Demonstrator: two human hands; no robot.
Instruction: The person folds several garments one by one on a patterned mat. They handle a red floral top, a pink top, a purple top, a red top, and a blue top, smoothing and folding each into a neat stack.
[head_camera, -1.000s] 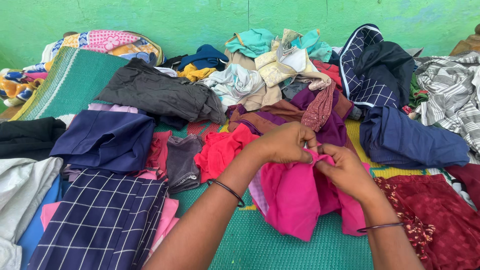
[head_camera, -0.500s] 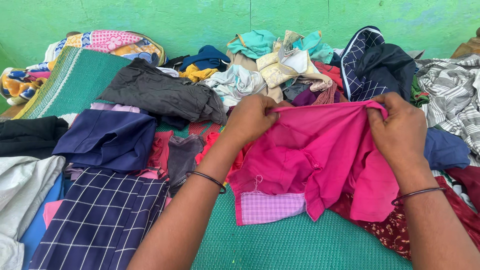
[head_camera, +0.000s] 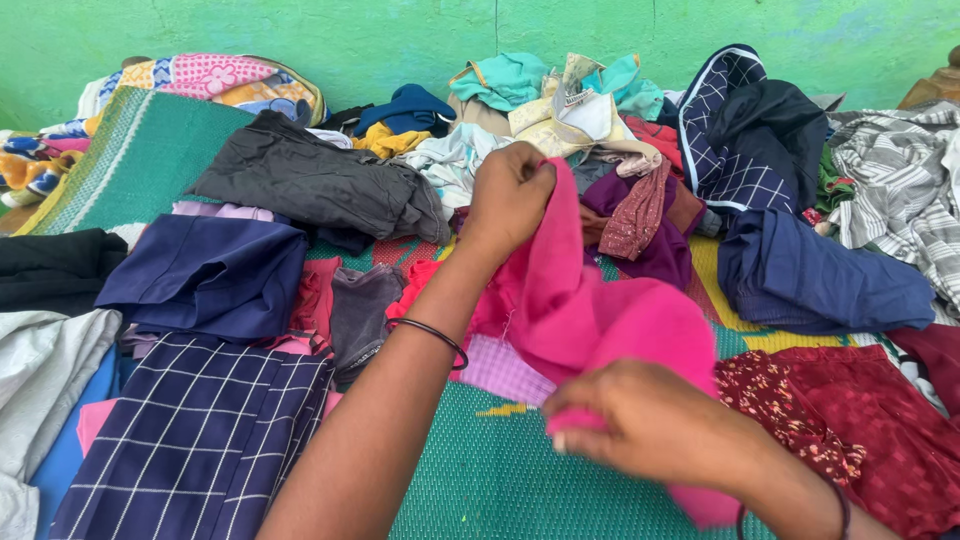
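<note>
Two hands pinch one bright pink cotton garment (head_camera: 570, 300) above the green woven mat (head_camera: 520, 480): left hand (head_camera: 512, 195) clenched on its far edge, right hand (head_camera: 640, 420) clenched on the near fold, centre of scene. Risk: the loose checked lining could snag the red patterned cloth (head_camera: 830, 420) just right. Half a second ago the garment was spread wide; now it's folded over.

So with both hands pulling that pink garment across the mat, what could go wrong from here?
1. The left hand and right hand hold the pink garment at opposite ends; a slipped grip could let it bunch up.
2. Its lower edge trails near the red cloth and maroon printed cloth, so it might drag them along.
3. The pile behind the left hand could be knocked over.
</note>
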